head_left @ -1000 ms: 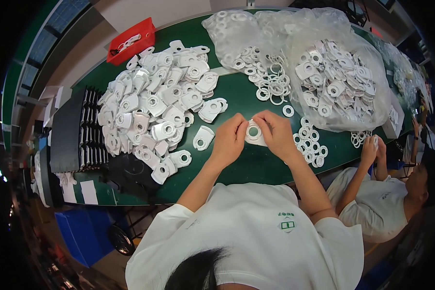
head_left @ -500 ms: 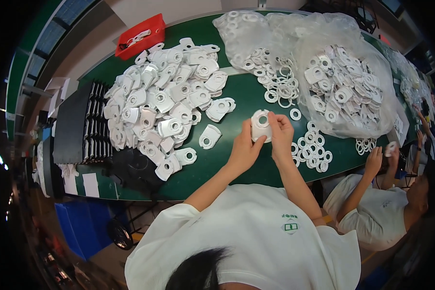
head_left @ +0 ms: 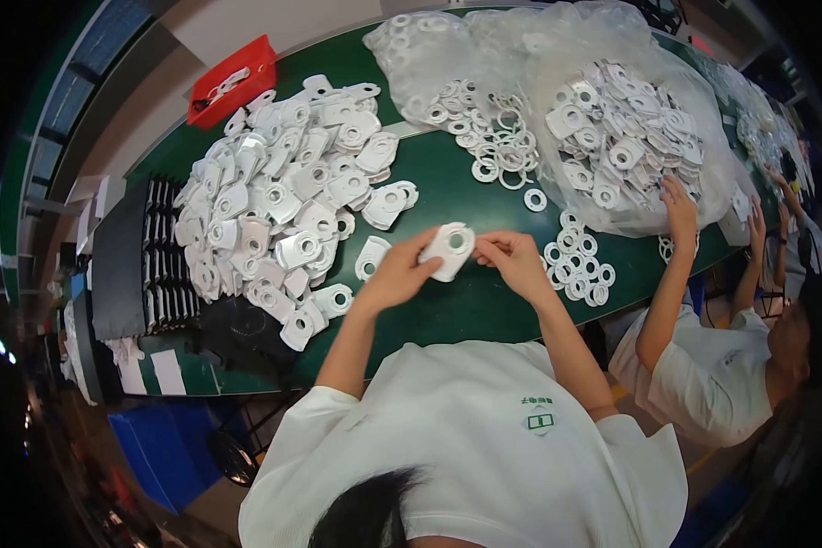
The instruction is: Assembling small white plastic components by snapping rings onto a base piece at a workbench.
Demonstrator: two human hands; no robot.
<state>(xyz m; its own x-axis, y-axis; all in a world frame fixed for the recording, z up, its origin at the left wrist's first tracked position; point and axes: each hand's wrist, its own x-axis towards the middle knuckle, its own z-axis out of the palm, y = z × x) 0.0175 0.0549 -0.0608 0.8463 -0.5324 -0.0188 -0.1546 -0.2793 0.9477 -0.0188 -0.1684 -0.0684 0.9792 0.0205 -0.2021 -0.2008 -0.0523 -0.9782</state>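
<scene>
A flat white plastic part with a round hole (head_left: 447,258) is held up over the table in my left hand (head_left: 395,273), thumb across its front. Close to the part's right edge is my right hand (head_left: 519,264), its fingertips drawn together in a pinch; whether anything small is between them is hidden. One similar white piece (head_left: 370,259) lies partly behind my left hand. A large heap of such parts (head_left: 288,196) covers the table on the left. To the right of my right hand lie several loose white rings (head_left: 577,265), with one single ring (head_left: 535,200) farther back.
A red bin (head_left: 233,84) stands at the back left, near stacked black trays (head_left: 151,260). Clear plastic bags of white parts (head_left: 626,137) fill the back right of the green table (head_left: 429,320). At right, a co-worker's hand (head_left: 680,205) reaches into the nearer bag.
Both my hands have moved left, and the part with them. My right hand has come away from the part's face to its right side. The co-worker's hand has reached into the bag.
</scene>
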